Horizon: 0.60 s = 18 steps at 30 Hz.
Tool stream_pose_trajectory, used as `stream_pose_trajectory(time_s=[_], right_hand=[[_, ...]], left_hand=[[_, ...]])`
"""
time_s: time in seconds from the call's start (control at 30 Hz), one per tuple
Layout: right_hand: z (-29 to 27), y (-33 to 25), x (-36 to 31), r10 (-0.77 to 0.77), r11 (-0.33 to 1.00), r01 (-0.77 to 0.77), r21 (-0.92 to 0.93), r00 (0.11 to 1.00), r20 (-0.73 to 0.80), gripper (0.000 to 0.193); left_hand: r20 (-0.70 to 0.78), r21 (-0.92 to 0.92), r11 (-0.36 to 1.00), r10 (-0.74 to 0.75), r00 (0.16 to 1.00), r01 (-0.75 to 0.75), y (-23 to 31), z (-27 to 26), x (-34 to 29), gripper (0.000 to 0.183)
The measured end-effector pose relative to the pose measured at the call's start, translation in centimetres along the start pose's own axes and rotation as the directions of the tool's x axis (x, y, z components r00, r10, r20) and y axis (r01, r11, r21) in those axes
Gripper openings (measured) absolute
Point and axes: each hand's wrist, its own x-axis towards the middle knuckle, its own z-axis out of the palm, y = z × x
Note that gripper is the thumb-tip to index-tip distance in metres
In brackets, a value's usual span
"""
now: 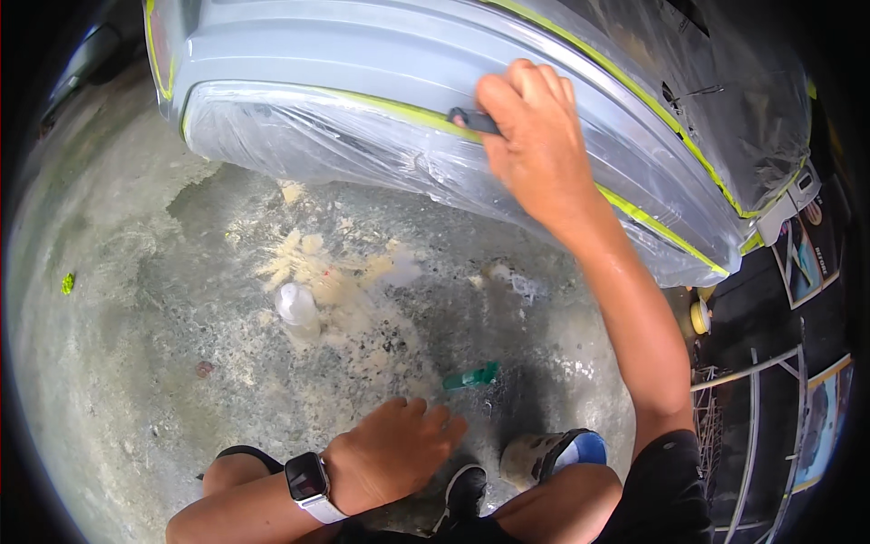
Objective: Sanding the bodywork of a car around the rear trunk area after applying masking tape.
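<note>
The dark rounded block [476, 121], pinkish at its left end, is gripped in the curled right hand [535, 145] at the far grey panel [362, 63]; the near left hand [394, 451] is loosely spread.

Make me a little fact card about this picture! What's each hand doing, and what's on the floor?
Right hand: holding a dark block at the gray panel
Left hand: palm down, nothing seen in it
Wearing: watch with a white strap, on the left wrist
Below panel: yellow-green tape, clear plastic sheet
Floor: whitish bottle, green object, bucket with blue inside
</note>
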Motion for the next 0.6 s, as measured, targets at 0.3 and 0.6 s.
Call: stream_pose_trajectory(time_s=[0.3,0.6], right_hand=[[-5.3,4.4,-7.0,0.218,0.970,-0.209,-0.124,0.974,0.060,0.021],[0.7,-0.2,0.5,0.036,0.999,-0.036,-0.025,0.999,0.016,0.015]], left_hand=[[-0.010,-0.019,1.000,-0.018,1.000,0.018,-0.2,-1.3,-1.2,0.049],[0.006,-0.049,0.999,0.001,1.000,-0.001,0.2,-0.1,1.5,0.039]])
